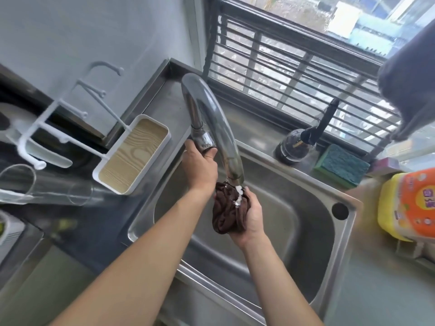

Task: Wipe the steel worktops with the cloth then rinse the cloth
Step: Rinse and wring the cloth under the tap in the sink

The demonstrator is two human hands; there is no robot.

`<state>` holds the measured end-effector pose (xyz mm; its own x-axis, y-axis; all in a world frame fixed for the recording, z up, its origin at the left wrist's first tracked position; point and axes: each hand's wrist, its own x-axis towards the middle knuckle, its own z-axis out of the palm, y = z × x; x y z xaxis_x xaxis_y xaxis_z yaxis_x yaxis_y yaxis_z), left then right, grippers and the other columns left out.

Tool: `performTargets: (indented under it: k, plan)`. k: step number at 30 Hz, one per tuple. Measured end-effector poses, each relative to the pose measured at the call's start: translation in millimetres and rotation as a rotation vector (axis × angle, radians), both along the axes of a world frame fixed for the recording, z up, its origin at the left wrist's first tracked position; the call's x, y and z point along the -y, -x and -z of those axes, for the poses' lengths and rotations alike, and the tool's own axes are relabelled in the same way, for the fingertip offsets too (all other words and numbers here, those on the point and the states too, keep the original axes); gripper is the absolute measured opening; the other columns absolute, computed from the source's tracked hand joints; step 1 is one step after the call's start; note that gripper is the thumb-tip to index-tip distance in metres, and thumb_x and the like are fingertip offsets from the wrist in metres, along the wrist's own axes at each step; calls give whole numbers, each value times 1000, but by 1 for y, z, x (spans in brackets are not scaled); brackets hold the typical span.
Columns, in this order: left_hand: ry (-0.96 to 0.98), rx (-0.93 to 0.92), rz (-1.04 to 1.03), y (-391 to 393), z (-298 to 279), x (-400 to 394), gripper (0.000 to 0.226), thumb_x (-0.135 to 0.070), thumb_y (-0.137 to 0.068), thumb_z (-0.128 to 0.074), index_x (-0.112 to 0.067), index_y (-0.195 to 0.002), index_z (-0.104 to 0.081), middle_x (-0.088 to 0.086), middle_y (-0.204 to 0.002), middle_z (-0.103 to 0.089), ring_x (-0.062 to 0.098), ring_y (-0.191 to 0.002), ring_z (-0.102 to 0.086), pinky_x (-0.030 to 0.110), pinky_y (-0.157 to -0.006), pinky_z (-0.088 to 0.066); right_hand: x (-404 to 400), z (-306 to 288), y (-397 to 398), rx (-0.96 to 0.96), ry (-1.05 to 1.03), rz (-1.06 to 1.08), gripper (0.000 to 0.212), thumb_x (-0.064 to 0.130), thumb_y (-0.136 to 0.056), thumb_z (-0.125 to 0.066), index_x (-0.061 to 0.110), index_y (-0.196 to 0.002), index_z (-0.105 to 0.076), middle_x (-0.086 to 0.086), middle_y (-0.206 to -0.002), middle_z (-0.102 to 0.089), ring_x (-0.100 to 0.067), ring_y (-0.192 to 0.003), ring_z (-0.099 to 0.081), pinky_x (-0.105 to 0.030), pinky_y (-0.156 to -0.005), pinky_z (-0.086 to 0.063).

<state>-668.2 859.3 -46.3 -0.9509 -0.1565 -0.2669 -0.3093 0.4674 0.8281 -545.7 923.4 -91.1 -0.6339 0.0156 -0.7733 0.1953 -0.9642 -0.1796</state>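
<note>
Over the stainless steel sink basin [294, 243], the curved chrome tap [211, 109] pours onto the bunched dark brown cloth [227, 208] directly below its spout. My right hand [250, 217] clutches the cloth; my left hand [200, 168] grasps the tap's handle.

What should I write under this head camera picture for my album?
Right hand holds the brown cloth under running tap water; left hand grips the handle.
</note>
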Motion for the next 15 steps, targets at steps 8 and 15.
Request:
performTargets:
  k: [8,15]
  plan:
    - [-45,-9,24,-6,-27,1,51,-40,-83,-56,3,-111,-51,24,-99,-61,36,-89,-60,48,-83,-52,13,2,-7,-91,62,9,69,55,-98,-52,2,-142,-57,-23,-147,-54,-39,-130,-53,-49,-88,-58]
    - [75,-39,101,-6,-23,8,25,-17,-96,-49,-1,-114,-50,18,-96,-63,34,-87,-60,41,-74,-47,4,-11,-15,-84,-4,-23,63,61,-96,-55,5,-121,-71,-22,-117,-68,-37,-108,-65,-50,-97,-54]
